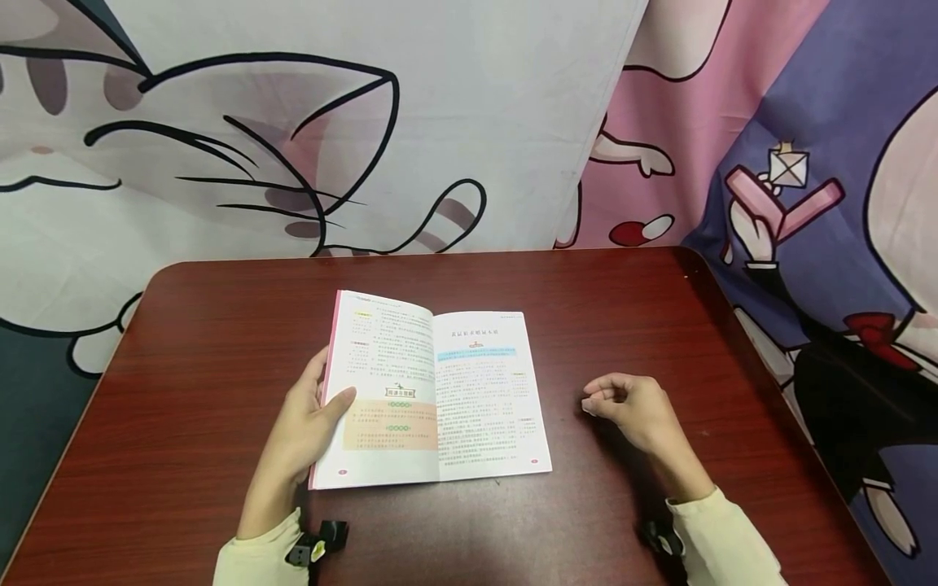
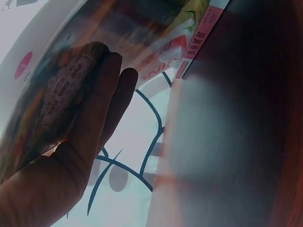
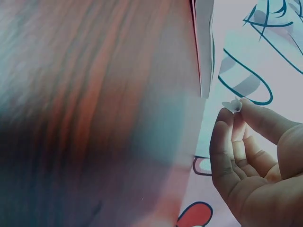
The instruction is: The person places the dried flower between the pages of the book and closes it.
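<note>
An open book (image 1: 489,399) with printed pages lies tilted toward me, near the middle of the table. My left hand (image 1: 300,427) grips its left edge, thumb on the page and fingers behind the cover. Seen from below in the left wrist view, those fingers (image 2: 102,104) lie against the book's dark, glossy cover (image 2: 64,90). To the right of the book, my right hand (image 1: 645,413) is held over the table, apart from the pages. Between thumb and index finger it pinches a small white crumpled scrap (image 3: 233,105), which looks like paper.
The dark red wooden table (image 1: 198,374) has rounded far corners. Behind it hangs a curtain (image 1: 506,122) with cartoon drawings, continuing in pink and purple on the right. A black wrist camera (image 1: 322,544) sits at my left sleeve, another (image 1: 659,537) at the right.
</note>
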Demonstrator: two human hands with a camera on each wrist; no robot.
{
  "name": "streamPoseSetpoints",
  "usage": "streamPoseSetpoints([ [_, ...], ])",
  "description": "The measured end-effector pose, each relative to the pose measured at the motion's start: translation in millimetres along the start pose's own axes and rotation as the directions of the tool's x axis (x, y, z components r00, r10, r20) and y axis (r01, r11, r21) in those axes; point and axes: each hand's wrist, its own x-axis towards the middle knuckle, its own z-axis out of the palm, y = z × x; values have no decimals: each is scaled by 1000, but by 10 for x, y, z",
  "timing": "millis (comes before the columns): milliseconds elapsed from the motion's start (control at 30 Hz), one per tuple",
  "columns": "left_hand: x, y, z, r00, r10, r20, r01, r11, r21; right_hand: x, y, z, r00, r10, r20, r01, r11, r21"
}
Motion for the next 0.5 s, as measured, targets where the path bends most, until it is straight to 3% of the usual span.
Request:
streamPoseSetpoints([
  [500,-6,-6,4,1000,16,2,-16,1000,-3,107,-252,203,1000,-17,11,17,1000,19],
])
